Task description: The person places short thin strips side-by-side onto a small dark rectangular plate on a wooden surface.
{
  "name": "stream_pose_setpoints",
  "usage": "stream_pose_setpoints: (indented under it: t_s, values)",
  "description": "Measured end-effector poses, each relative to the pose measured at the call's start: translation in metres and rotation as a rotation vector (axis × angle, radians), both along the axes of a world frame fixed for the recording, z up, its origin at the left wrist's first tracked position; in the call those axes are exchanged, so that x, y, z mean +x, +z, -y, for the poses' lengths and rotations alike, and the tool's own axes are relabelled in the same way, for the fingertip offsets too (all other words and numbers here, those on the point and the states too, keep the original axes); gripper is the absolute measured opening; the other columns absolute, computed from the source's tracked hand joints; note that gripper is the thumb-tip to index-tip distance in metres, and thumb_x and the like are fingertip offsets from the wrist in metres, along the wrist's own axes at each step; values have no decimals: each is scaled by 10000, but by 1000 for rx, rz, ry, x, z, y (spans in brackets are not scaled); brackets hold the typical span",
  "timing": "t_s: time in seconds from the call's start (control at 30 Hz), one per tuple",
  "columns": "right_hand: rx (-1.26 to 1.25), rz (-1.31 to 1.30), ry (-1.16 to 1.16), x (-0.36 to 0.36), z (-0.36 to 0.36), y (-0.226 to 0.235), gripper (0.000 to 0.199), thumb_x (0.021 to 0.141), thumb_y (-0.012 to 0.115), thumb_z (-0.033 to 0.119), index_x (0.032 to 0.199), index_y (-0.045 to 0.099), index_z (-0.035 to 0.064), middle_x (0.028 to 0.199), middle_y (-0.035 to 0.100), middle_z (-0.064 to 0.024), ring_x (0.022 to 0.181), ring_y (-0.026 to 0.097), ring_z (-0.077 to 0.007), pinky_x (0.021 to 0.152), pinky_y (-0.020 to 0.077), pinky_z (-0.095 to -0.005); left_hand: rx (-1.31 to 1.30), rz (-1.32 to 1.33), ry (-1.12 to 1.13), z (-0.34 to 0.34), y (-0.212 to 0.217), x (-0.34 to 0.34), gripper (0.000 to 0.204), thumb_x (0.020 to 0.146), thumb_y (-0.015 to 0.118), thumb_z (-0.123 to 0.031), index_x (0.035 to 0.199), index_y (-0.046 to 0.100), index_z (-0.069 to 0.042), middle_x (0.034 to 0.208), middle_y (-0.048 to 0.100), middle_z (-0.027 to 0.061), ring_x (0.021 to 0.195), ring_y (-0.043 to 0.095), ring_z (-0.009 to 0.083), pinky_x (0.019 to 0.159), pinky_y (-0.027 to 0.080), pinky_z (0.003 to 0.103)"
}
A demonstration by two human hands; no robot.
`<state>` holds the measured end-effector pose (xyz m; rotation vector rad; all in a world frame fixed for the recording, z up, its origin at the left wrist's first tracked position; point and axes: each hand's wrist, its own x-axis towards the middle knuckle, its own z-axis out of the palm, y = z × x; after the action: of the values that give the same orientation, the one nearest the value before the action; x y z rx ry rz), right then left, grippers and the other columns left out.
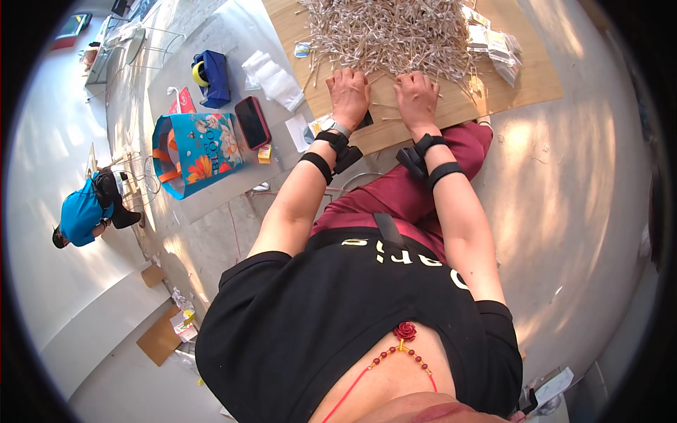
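Hands side by side, our left hand [348,90] and right hand [416,95] palm-down, fingers curled into the near edge of a pale, tangled stick pile [388,32], wooden board [522,84] underneath.

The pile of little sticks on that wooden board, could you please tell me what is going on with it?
A person sits on the floor with a wooden board in front of them, heaped with thin pale sticks. Both hands rest at the near edge of the heap: the left hand and right hand lie palm down with fingers on the sticks. Small clear packets lie at the heap's right. A phone and colourful bag lie to the left.
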<state>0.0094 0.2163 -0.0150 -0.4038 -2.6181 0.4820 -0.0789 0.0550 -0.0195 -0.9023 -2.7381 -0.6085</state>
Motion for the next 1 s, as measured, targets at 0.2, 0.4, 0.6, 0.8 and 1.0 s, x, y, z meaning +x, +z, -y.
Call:
stream_pose_setpoints:
  t_s: [0.2,0.4,0.6,0.8,1.0]
  values:
    - [163,53,-22,-15,-7,-13,109,945,685,249,971,737,156,999,664,-34,1033,629,-255,923,428,-441,17,6,-69,7,-3,10,78,854,791,-201,900,754,-149,1003,660,71,1076,588,301,970,380,467]
    - [142,34,100,3,-13,-12,83,934,684,222,931,712,145,980,655,-42,1020,626,-266,916,443,-450,33,82,-192,2,3,40,64,851,791,-198,880,759,-151,994,664,67,1079,602,284,986,377,467]
    - [-17,52,262,35,-15,1,74,895,753,174,939,707,135,981,642,-47,1018,618,-280,931,452,-442,106,120,-19,4,4,29,111,848,794,-223,910,745,-145,1034,688,81,1067,629,294,965,387,463]
    - [-117,53,186,39,-6,1,120,877,796,182,963,722,143,981,643,-43,1004,626,-275,910,453,-435,59,51,149,0,-4,-19,162,849,775,-268,915,724,-129,994,707,87,1034,650,293,929,411,462]
    - [-162,-29,107,39,-8,-10,104,899,780,194,978,735,145,983,654,-43,991,635,-271,894,457,-434,17,136,137,15,-7,-18,159,836,740,-274,832,729,-116,913,709,95,964,669,304,885,445,469]
